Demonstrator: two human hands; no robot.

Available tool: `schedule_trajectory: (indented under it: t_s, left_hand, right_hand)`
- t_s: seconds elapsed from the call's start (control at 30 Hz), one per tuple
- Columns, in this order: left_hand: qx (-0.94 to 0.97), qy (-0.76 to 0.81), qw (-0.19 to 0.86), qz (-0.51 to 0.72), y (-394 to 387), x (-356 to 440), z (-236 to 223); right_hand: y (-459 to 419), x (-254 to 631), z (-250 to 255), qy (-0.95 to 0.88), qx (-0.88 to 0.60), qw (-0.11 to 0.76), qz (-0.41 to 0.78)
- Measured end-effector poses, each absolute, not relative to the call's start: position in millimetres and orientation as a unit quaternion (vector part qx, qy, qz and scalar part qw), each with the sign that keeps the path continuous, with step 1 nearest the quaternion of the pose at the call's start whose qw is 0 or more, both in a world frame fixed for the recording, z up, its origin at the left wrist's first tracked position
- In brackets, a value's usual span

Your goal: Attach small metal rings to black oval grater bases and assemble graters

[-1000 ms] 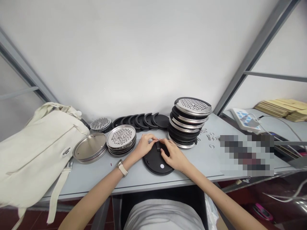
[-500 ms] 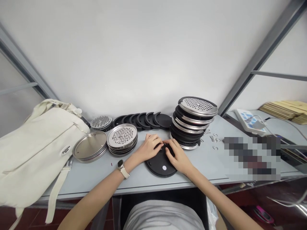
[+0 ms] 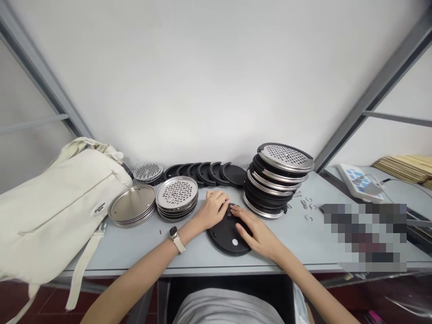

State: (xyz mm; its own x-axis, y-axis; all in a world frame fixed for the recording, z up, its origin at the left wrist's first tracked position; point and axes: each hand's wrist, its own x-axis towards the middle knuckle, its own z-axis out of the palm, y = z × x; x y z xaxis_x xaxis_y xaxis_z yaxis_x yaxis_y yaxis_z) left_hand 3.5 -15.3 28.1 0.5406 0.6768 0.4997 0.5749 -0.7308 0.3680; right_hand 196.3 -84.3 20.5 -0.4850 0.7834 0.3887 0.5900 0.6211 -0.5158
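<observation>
A round black disc (image 3: 227,237) with a small white dot lies flat on the grey table (image 3: 189,252) in front of me. My left hand (image 3: 213,209) rests on its far left rim, fingers curled by a small black knob (image 3: 231,210) at the disc's far edge. My right hand (image 3: 256,231) lies on the disc's right half, with fingertips touching the same knob. I cannot tell whether either hand pinches a small metal piece there. A watch sits on my left wrist.
A leaning stack of black and perforated steel discs (image 3: 278,180) stands just right of my hands. Steel plate stacks (image 3: 177,196) (image 3: 132,209), a row of black rings (image 3: 205,172) and a cream backpack (image 3: 50,202) lie left. Small metal rings (image 3: 308,205) are scattered right.
Both hands came down from pinching something small above the knob and now press on the disc and knob. The view shifted a little, so everything sits slightly further right and lower.
</observation>
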Motion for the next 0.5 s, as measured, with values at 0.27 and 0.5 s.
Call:
schedule_trajectory:
  t_s: [0.27, 0.5]
  left_hand:
    - [0.827, 0.388, 0.192, 0.360, -14.5, 8.3, 18.7]
    - [0.775, 0.350, 0.369, 0.375, -14.3, 13.1, 10.5]
  right_hand:
    - [-111.0, 204.7, 21.0, -0.903, -0.375, 0.184, 0.104]
    - [-126.0, 192.4, 4.0, -0.898, -0.411, 0.155, 0.030]
